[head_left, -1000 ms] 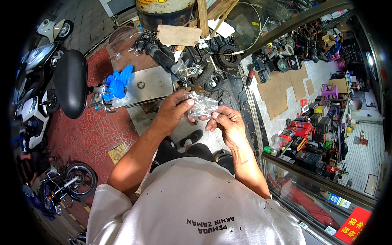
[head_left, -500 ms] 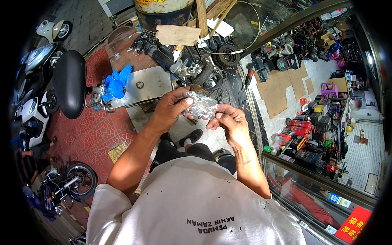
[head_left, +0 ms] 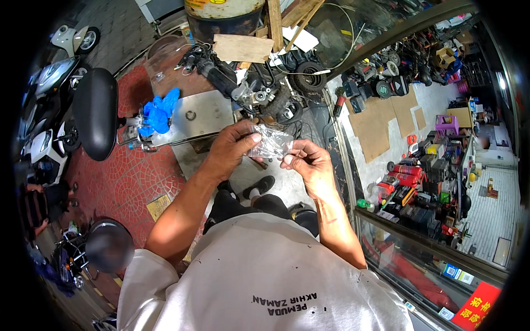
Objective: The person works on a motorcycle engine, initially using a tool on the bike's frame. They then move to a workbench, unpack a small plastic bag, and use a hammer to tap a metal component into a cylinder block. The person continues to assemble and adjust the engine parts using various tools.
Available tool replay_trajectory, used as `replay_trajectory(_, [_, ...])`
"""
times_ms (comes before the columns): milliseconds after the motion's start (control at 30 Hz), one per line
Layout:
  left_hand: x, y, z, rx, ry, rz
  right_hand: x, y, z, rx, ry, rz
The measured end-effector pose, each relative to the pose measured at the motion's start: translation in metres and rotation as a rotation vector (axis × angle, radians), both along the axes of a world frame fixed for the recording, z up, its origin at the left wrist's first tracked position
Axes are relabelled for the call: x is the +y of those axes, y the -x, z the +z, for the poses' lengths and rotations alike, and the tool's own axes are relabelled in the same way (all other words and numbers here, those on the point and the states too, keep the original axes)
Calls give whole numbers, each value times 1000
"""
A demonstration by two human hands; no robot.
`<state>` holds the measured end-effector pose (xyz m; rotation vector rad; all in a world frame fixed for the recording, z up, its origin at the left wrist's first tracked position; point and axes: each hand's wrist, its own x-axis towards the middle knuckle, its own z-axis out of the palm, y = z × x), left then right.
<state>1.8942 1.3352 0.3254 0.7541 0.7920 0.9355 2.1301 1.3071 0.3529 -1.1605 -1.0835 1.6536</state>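
Observation:
A small clear plastic bag [head_left: 270, 140], with shiny small contents I cannot make out, is held in front of me over the ground. My left hand [head_left: 237, 143] pinches its left end between thumb and fingers. My right hand [head_left: 306, 164] grips the right end, thumb and fingertips curled at its lower corner. Just beyond the hands, a steel-topped surface [head_left: 207, 110] bears a crumpled blue plastic item [head_left: 157, 113] and a small dark ring [head_left: 190, 115]. Greasy black mechanical parts [head_left: 232, 83] lie behind it.
A black seat [head_left: 94, 113] is at left, beside parked scooters [head_left: 47, 154]. A drum [head_left: 221, 14], boards [head_left: 243, 47] and tyres [head_left: 309, 77] are ahead. A glazed frame [head_left: 349, 182] runs along my right, with crowded tools [head_left: 408, 182] beyond. A person [head_left: 34, 207] is at the left edge.
My right hand's fingers have shifted slightly at the bag's edge; both hands still hold it. The person at the left edge has moved further into view.

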Motion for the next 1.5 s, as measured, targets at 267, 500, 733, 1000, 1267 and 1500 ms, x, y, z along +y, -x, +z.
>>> replay_trajectory(267, [8,15,-55,1233,-474,26,8,-6,-39,-344,54,94])
replay_trajectory(500, [-17,39,-136,1191,-69,199,-4,-34,-99,-328,52,149])
replay_trajectory(733, [-24,74,-163,702,361,634,35,-64,-147,-414,-3,366])
replay_trajectory(1000, [50,133,-138,300,516,901,61,-36,-85,-775,-68,370])
replay_trajectory(1267, [189,186,-239,248,562,880,-41,-119,-125,-1018,202,185])
replay_trajectory(1500, [243,200,-332,305,671,762,-105,-116,-157,-852,494,66])
